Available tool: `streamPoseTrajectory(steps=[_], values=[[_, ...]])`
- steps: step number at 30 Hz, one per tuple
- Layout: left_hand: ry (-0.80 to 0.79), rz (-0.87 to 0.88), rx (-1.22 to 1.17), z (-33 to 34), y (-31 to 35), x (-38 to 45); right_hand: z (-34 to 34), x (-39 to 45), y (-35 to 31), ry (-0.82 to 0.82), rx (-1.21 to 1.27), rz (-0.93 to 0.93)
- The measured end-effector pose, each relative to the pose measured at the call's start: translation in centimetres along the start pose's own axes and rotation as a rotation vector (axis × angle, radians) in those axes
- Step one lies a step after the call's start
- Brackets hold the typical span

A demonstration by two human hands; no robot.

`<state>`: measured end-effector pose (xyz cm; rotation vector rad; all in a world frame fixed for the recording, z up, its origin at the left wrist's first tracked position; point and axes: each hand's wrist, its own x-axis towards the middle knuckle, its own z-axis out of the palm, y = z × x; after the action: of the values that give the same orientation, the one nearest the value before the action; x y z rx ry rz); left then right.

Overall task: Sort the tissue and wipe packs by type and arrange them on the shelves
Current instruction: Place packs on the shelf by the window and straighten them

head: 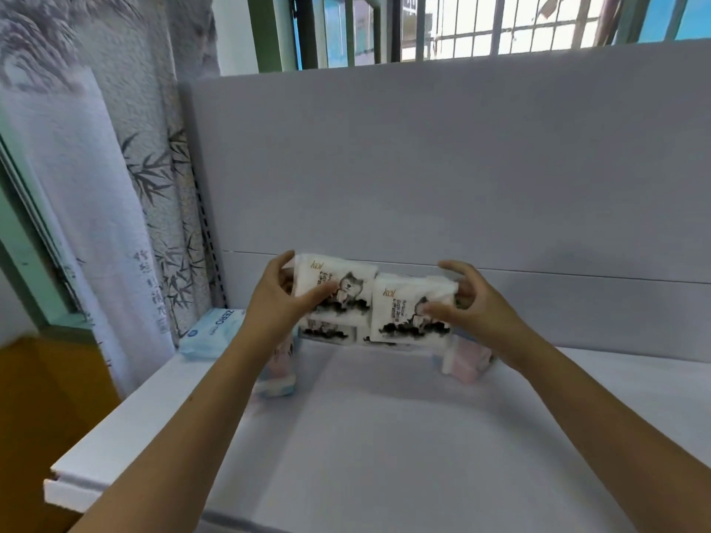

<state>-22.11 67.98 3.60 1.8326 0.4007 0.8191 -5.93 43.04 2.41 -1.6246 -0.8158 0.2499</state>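
Wide white shelf fills the lower view, and a tall pale back panel stands behind it, with a barred window above. Off to the left hangs a curtain printed with bamboo. Both bare arms reach in over the shelf, and here is the action: two white tissue packs with an ink-drawn animal, held side by side and touching, up above the shelf surface near the back panel. The left hand grips the left tissue pack, thumb across its front, fingers curled round its outer end. The right hand grips the right tissue pack, thumb on the front face, fingers curled over the top and far end. Beneath the held pair, more packs of the same print sit against the back, though how many is hard to tell. Over at the shelf's far left corner lies a blue wipe pack marked ZERO, flat on the surface. A pink and blue pack sits just under the left wrist, blurred, and another pink pack rests below the right hand.
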Motion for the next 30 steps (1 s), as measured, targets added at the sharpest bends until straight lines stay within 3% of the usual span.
streamPoseTrajectory(steps=[3,6,9,14,25,30], values=[[0.038,-0.067,-0.229,1.8,-0.4,-0.7,0.9,0.3,-0.1,0.118,0.342,0.079],[-0.030,-0.190,-0.463,3.7,-0.6,-1.1,1.3,0.2,0.3,0.167,0.512,0.189],[-0.083,-0.207,-0.461,4.9,-0.8,-1.5,0.9,0.2,0.0,0.147,0.549,0.238],[0.021,-0.181,-0.411,5.4,-1.1,-1.9,-0.8,0.3,-2.1,0.179,0.640,0.215],[0.001,-0.241,-0.477,6.4,0.6,-3.6,4.2,0.0,-3.1,0.045,0.503,0.191],[0.080,-0.291,-0.469,5.0,1.1,-4.1,7.2,0.6,-3.7,-0.140,0.433,0.228]])
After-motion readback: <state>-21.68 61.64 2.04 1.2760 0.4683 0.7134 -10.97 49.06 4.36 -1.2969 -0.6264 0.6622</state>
